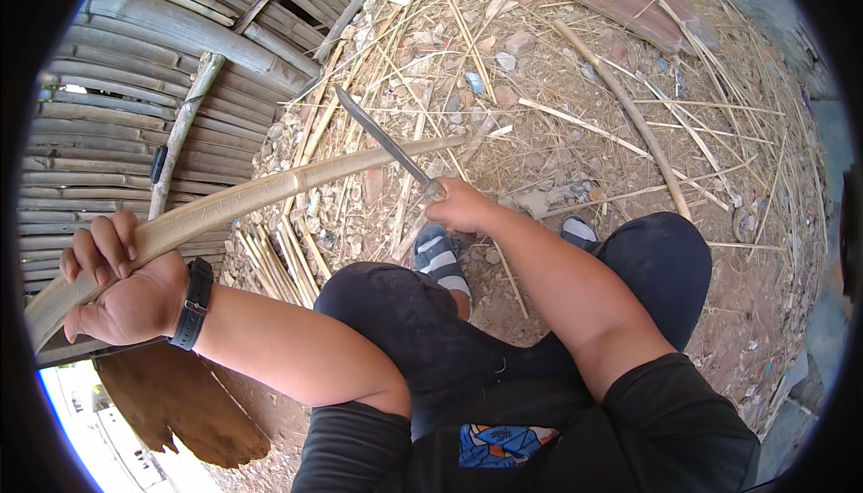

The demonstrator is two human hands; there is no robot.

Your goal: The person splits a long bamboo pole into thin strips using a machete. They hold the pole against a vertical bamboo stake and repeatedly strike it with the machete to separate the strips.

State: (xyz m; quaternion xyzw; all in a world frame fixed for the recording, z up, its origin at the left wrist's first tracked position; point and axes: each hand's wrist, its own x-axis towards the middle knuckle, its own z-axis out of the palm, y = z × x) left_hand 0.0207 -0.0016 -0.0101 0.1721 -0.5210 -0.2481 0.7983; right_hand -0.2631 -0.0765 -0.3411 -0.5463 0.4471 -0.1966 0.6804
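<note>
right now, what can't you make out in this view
All in the head view:
Near end of the bamboo piece: cut off by the round left rim.
Most of the handle of the knife: covered by the right hand.
Far side of the black wristband: turned away behind the wrist of the left hand.
Most of the right foot: hidden by the right knee.

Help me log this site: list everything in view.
Bamboo pole: 1, tan, left half
Long knife: 1, grey, above centre
Slats: several, tan, left centre
Stick: 1, brown, upper right
Strips: many, tan, top, right
Stones: many, whitish, top centre
Slatted wall: 1, grey, upper left
Post: 1, tan, upper left
Board: 1, brown and yellow, top right
Sheet: 1, brown, lower left
Footwear: 2, dark and white, centre
Watch: 1, black, left
Clothes: 2, dark, lower centre
Left hand: 1, bare, on bamboo pole
Right hand: 1, bare, on long knife
</note>
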